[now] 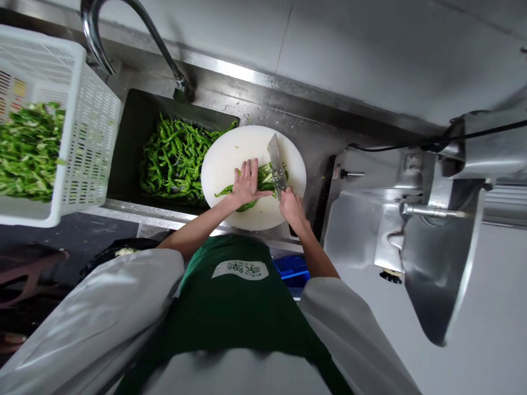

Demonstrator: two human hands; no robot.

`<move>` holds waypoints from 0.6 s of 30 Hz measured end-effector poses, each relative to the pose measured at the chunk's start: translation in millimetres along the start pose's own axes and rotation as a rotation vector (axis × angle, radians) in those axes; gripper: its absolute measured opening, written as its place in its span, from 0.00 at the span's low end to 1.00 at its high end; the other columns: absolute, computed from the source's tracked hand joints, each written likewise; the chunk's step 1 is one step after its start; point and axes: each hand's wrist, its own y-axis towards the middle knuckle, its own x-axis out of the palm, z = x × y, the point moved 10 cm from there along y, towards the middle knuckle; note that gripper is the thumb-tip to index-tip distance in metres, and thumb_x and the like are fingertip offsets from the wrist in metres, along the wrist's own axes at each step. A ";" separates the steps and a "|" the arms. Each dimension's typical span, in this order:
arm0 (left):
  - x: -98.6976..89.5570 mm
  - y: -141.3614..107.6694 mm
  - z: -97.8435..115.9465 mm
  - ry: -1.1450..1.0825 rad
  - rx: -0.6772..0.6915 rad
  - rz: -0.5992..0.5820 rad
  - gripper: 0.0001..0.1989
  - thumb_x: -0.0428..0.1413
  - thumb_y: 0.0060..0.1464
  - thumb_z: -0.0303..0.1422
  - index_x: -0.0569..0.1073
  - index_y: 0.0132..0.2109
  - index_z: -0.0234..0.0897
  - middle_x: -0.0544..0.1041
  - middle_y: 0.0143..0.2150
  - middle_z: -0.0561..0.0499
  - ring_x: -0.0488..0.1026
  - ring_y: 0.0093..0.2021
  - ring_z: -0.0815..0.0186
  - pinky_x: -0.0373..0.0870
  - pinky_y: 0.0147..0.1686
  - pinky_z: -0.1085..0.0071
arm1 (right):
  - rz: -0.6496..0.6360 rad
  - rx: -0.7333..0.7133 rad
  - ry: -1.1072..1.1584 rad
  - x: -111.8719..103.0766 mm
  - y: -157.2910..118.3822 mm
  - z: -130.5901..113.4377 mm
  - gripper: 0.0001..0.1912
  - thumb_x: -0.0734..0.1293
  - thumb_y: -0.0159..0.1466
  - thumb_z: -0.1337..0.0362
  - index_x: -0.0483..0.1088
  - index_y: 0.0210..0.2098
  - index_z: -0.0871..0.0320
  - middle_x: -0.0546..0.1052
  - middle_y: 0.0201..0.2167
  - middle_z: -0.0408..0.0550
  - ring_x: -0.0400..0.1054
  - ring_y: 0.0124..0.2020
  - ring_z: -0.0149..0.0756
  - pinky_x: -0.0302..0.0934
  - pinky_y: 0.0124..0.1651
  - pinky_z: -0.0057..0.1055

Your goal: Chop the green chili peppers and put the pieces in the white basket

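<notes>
On a round white cutting board (222,159) lie several long green peppers (265,174), some of them cut into pieces. My left hand (246,185) rests on the peppers, its fingers stretched out and the thumb pointing toward the blade. In my right hand (291,206) is the handle of a cleaver (277,164), fingers wrapped round it. The broad blade stands across the right end of the peppers, and small wet bits cling to it. Part of the peppers is hidden under my left hand and behind the blade.
Left of the board, a sink (129,148) holds many whole green peppers (177,159) beneath a curved faucet (156,38). A white plastic basket (88,131) of cut peppers (33,148) stands further left. To the right is a metal slicing machine (436,247) with a black cable (395,147).
</notes>
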 end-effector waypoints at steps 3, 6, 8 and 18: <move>4.6 -16.3 -6.9 0.026 -0.009 -0.063 0.58 0.54 0.56 0.61 0.41 0.76 0.23 0.49 0.75 0.25 0.43 0.75 0.33 0.42 0.69 0.38 | -0.015 -0.025 -0.037 -4.9 -22.2 -2.4 0.17 0.50 0.77 0.63 0.63 0.56 0.64 0.80 0.43 0.63 0.76 0.47 0.49 0.64 0.50 0.37; 14.3 -24.7 -6.2 0.060 0.003 -0.080 0.53 0.53 0.60 0.56 0.45 0.75 0.19 0.55 0.72 0.24 0.45 0.74 0.32 0.44 0.69 0.40 | -0.084 -0.058 -0.061 6.4 -29.9 -14.0 0.15 0.52 0.76 0.65 0.63 0.55 0.64 0.79 0.44 0.63 0.76 0.48 0.48 0.64 0.50 0.36; 20.1 -24.2 -3.3 0.077 0.015 -0.077 0.49 0.52 0.63 0.51 0.47 0.75 0.18 0.56 0.72 0.24 0.48 0.73 0.34 0.45 0.69 0.42 | -0.101 -0.051 -0.066 16.9 -22.9 -19.8 0.14 0.54 0.75 0.67 0.63 0.56 0.65 0.79 0.45 0.64 0.76 0.49 0.48 0.64 0.50 0.35; 18.7 -40.4 -12.8 0.054 -0.049 -0.049 0.61 0.52 0.56 0.63 0.39 0.76 0.19 0.43 0.76 0.26 0.36 0.76 0.35 0.38 0.70 0.37 | -0.026 -0.066 -0.107 6.6 -5.2 -9.5 0.15 0.51 0.76 0.63 0.63 0.53 0.63 0.80 0.41 0.61 0.76 0.45 0.50 0.63 0.47 0.36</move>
